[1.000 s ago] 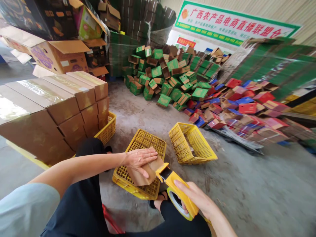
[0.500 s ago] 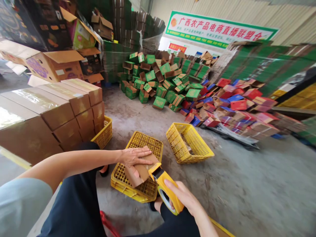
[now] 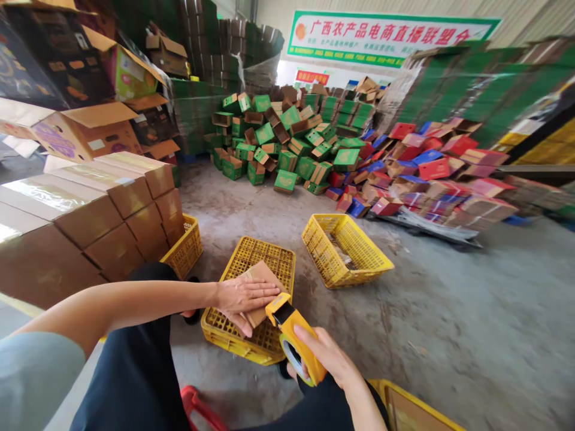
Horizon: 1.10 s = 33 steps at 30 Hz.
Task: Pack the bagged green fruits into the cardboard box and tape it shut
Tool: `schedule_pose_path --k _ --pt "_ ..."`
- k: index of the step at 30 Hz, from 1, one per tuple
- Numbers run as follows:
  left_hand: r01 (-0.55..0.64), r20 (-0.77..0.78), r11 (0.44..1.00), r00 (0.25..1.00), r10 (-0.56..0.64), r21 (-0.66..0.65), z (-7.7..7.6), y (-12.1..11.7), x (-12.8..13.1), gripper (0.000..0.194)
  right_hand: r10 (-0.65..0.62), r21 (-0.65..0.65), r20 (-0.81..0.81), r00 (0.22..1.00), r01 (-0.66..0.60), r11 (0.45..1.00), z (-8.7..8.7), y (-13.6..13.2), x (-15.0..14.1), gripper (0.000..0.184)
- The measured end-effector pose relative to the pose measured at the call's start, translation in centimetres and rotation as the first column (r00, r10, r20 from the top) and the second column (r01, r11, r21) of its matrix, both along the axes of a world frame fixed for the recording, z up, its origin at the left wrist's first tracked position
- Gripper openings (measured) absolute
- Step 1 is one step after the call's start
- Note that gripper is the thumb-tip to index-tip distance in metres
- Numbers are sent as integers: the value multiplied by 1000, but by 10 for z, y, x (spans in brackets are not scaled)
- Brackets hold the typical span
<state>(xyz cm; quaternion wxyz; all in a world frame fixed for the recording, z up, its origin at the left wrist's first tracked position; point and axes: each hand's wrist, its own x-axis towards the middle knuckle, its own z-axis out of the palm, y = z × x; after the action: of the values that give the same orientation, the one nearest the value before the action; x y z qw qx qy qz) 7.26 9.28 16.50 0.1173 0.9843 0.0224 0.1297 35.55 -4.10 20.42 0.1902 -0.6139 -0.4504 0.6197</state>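
A small brown cardboard box (image 3: 264, 274) lies on an upturned yellow plastic crate (image 3: 247, 347) in front of my knees. Across the top of the box my left hand (image 3: 249, 296) rests flat, fingers stretched out and thumb spread over the near edge. My right hand (image 3: 321, 350) grips a yellow tape dispenser (image 3: 294, 323) with a roll of tape in it. The dispenser's head meets the right edge of the box, close to my left fingertips. The tape strip itself is too small to make out.
A second yellow crate (image 3: 345, 278) stands open to the right. Stacked taped cartons (image 3: 112, 209) are at my left. Green boxes (image 3: 287, 179) and red and blue boxes (image 3: 433, 169) lie heaped farther back. Another yellow-rimmed crate (image 3: 417, 404) sits by my right leg.
My left hand has slid over the box toward its near right side. The box sits turned a little, and the dispenser has shifted slightly left with my right hand. The view has shifted too.
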Motion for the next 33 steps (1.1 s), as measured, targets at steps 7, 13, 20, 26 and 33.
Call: schedule_pose_path --k 7,13,20,26,33 --pt "-23 -41 1000 999 23 9 -1 7 -4 97 -33 22 -123 992 36 999 -14 -7 -4 69" --pt "-36 -67 999 997 34 -24 1 8 -2 97 -65 30 -109 992 68 997 -28 -17 4 70" --pt "-26 -114 1000 993 25 -6 0 13 -3 92 -85 6 -129 988 87 996 -29 -40 21 71" --pt "-32 -108 999 994 32 0 3 7 -3 88 -59 7 -111 992 60 998 -37 -36 20 71" --pt "-43 -70 995 997 37 -89 8 4 -6 90 -64 -36 -27 998 63 997 -54 -27 18 70"
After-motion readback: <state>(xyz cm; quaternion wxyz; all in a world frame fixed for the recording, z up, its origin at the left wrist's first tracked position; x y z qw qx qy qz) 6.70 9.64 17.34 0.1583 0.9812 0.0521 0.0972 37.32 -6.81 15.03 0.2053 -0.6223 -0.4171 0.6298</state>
